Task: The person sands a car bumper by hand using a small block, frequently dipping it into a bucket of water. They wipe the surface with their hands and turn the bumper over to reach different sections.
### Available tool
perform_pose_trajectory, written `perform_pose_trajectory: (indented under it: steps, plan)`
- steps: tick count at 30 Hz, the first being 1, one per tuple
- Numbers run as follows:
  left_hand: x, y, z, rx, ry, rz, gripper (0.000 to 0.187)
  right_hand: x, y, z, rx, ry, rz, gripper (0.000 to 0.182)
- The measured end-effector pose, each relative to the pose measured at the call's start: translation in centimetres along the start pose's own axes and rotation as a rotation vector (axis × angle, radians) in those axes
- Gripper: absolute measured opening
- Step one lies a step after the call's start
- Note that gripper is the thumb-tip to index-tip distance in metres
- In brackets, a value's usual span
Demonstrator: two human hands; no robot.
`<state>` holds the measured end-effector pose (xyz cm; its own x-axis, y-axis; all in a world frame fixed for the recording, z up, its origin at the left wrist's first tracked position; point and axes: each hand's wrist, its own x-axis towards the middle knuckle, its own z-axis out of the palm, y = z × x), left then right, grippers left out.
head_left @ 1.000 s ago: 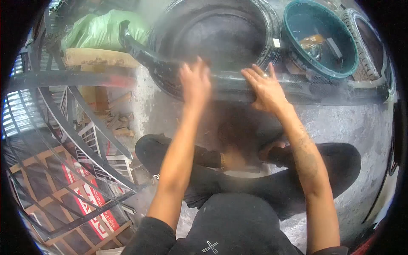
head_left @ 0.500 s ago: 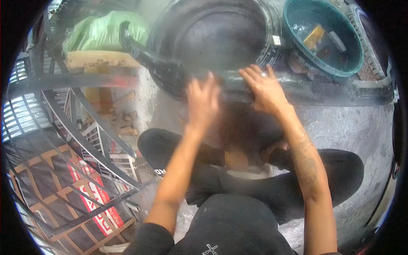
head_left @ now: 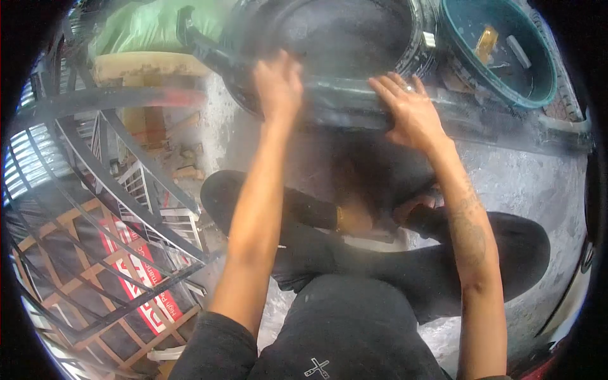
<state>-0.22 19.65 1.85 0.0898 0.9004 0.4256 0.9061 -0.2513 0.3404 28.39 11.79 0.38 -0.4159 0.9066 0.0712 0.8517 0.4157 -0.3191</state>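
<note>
A long black curved part (head_left: 342, 95), which looks like a car bumper, lies crosswise in front of my folded legs. Its narrow left end rises in an upturned tip. Toward the left stretch of it is my left hand (head_left: 278, 88), smeared by motion; whether its fingers hold anything is hidden. My right hand (head_left: 411, 113) holds the part right of its middle, fingers over the top and thumb on the near side. The surface between the hands has a wet-looking shine. Just behind it lies a black tyre (head_left: 423, 60).
A teal basin (head_left: 453, 47) at the upper right holds water, a yellow packet (head_left: 486, 43) and a pale bar (head_left: 518, 52). On the left stand a dark metal grille (head_left: 95, 171) and a green plastic bag (head_left: 145, 28). A red-and-white printed box (head_left: 142, 278) shows behind the bars.
My left hand has moved left and away from me along the black part, widening the space between my hands. My right hand stays on the part while the view has shifted slightly.
</note>
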Motion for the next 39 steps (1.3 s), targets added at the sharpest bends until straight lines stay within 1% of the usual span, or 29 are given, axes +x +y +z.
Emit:
perform_pose_trajectory:
  steps: [1, 2, 3, 5, 7, 8, 10, 12, 13, 14, 16, 17, 18, 20, 21, 23, 24, 26, 28, 29, 30, 31, 32, 33, 34, 36, 37, 38, 39]
  plan:
    - [-2.1, 1.3, 0.1, 0.092, 0.028, 0.085, 0.045, 0.3, 0.2, 0.0, -0.019, -0.015, -0.008, 0.121]
    - [-5.8, 3.2, -0.5, 0.185, 0.049, 0.171, 0.046, 0.2, 0.2, 0.2, -0.035, -0.032, -0.009, 0.122]
    - [-8.5, 4.8, -1.8, 0.011, -0.076, 0.085, 0.049, 0.4, 0.2, 0.3, -0.03, -0.033, -0.006, 0.127]
    - [-7.6, 3.4, -2.1, -0.019, -0.121, 0.086, 0.046, 0.8, 0.7, 0.3, -0.053, -0.01, 0.003, 0.127]
    - [-2.8, 0.6, -1.1, 0.073, -0.048, 0.116, 0.043, 0.5, -0.1, 0.5, -0.06, -0.007, 0.02, 0.126]
    - [-0.4, -0.7, -0.5, 0.035, -0.044, 0.057, 0.042, 0.3, -0.4, 0.1, -0.041, 0.007, 0.01, 0.123]
    - [0.6, -1.0, -0.3, 0.021, -0.01, 0.004, 0.042, 0.2, -0.1, 0.4, -0.03, 0.032, -0.008, 0.124]
    - [-5.0, 1.8, -0.6, 0.057, 0.029, 0.144, 0.043, 0.1, 0.4, 1.0, -0.074, 0.013, -0.022, 0.125]
    - [-7.7, 3.8, -1.9, 0.006, -0.065, 0.096, 0.045, 0.4, 0.1, 0.2, -0.054, -0.046, -0.007, 0.126]
    - [-8.8, 4.4, -2.7, -0.064, -0.141, 0.031, 0.044, 0.9, 0.3, 0.0, -0.058, -0.038, -0.001, 0.126]
    - [-5.4, 1.8, -2.2, 0.025, -0.128, 0.124, 0.043, 0.5, 0.1, 0.3, -0.071, -0.042, 0.005, 0.126]
    - [-2.9, 0.5, -1.4, 0.085, -0.065, 0.143, 0.042, 0.5, 0.1, 0.4, -0.07, -0.03, 0.012, 0.126]
    - [-0.4, -0.4, -1.0, 0.051, -0.099, 0.029, 0.042, 0.4, -0.2, 0.2, -0.056, -0.027, 0.014, 0.125]
    - [0.7, -1.3, -0.2, -0.002, -0.014, -0.038, 0.042, 0.2, -0.1, 0.1, -0.082, -0.026, 0.002, 0.124]
    - [-1.1, 0.3, -0.5, 0.02, -0.028, -0.003, 0.042, 0.3, 0.2, 0.3, -0.076, -0.03, -0.005, 0.124]
    - [-7.4, 4.2, -1.5, 0.101, -0.024, 0.103, 0.045, 0.2, 0.1, 0.0, -0.062, -0.051, -0.007, 0.123]
    - [-8.6, 4.7, -2.5, -0.021, -0.151, 0.013, 0.047, 0.6, 0.2, -0.2, -0.061, -0.043, -0.003, 0.123]
    - [-5.3, 2.0, -2.2, 0.049, -0.129, 0.152, 0.046, 0.4, -0.1, 0.0, -0.079, -0.07, 0.022, 0.124]
    - [-0.4, -1.4, -0.6, 0.047, -0.062, 0.045, 0.042, 0.2, -0.1, 0.0, -0.005, -0.013, 0.007, 0.124]
    - [0.3, -2.3, 0.1, 0.002, -0.022, -0.012, 0.041, 0.1, -0.1, 0.2, -0.005, -0.008, 0.001, 0.123]
    - [0.6, -2.7, 0.5, -0.045, 0.025, -0.068, 0.041, 0.1, 0.1, 0.4, -0.01, 0.001, -0.007, 0.123]
    - [-1.0, -1.1, -0.2, 0.021, -0.006, -0.001, 0.041, 0.1, 0.2, 0.3, -0.014, -0.005, -0.014, 0.123]
    - [-4.1, 1.4, -1.2, 0.088, -0.036, 0.072, 0.041, 0.1, 0.2, 0.1, -0.017, -0.007, -0.016, 0.124]
    - [-7.1, 3.1, -1.8, 0.052, -0.061, 0.051, 0.043, 0.2, 0.2, 0.0, -0.016, -0.032, -0.014, 0.125]
    - [-8.3, 3.5, -2.8, 0.008, -0.15, 0.005, 0.046, 0.4, 0.2, -0.1, -0.014, -0.026, -0.009, 0.125]
    - [-5.7, 1.1, -2.5, 0.019, -0.12, 0.094, 0.043, 0.3, 0.1, -0.2, -0.053, -0.05, -0.007, 0.125]
    - [-3.8, -0.2, -1.6, 0.033, -0.022, 0.103, 0.042, 0.4, 0.0, 0.0, -0.071, -0.035, 0.005, 0.125]
    - [-1.7, -2.2, -0.5, -0.047, 0.043, 0.066, 0.043, 0.4, -0.1, -0.2, -0.043, -0.031, -0.004, 0.125]
    - [-0.5, -2.6, -0.2, -0.114, 0.06, -0.062, 0.044, 0.3, -0.3, -0.1, -0.04, -0.023, -0.001, 0.125]
